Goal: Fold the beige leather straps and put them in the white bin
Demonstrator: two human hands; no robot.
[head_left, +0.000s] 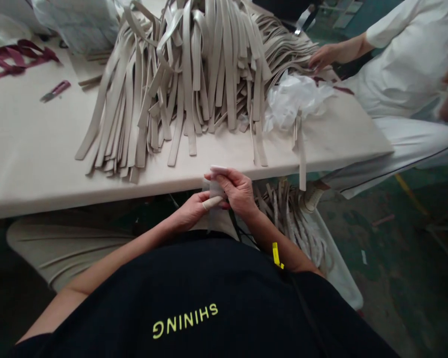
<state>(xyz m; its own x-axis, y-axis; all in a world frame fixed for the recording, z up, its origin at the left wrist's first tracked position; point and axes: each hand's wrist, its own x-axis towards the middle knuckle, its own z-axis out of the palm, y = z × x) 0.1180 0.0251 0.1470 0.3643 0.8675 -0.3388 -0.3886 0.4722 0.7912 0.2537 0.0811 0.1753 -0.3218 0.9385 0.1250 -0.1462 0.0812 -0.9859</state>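
Observation:
Just in front of the table's edge, my left hand (194,209) and my right hand (241,193) meet near my body. Between them is a piece of translucent plastic film (216,190), pinched by the fingers of both hands. A pale covering wraps one left finger. A whitish flat end (219,170) shows at the right fingertips; I cannot tell whether it belongs to the film or to a strap inside it. Beyond my hands, a large heap of beige straps (220,64) hangs and spreads across the table (33,169).
Purple-handled snips (56,91) and dark red straps (18,57) lie at left. Crumpled white plastic (296,99) sits at right, near a loose strap (302,159) overhanging the edge. A co-worker's hand (324,57) touches the strap pile. Below right, more straps (289,219) lie in a pale tray (345,278).

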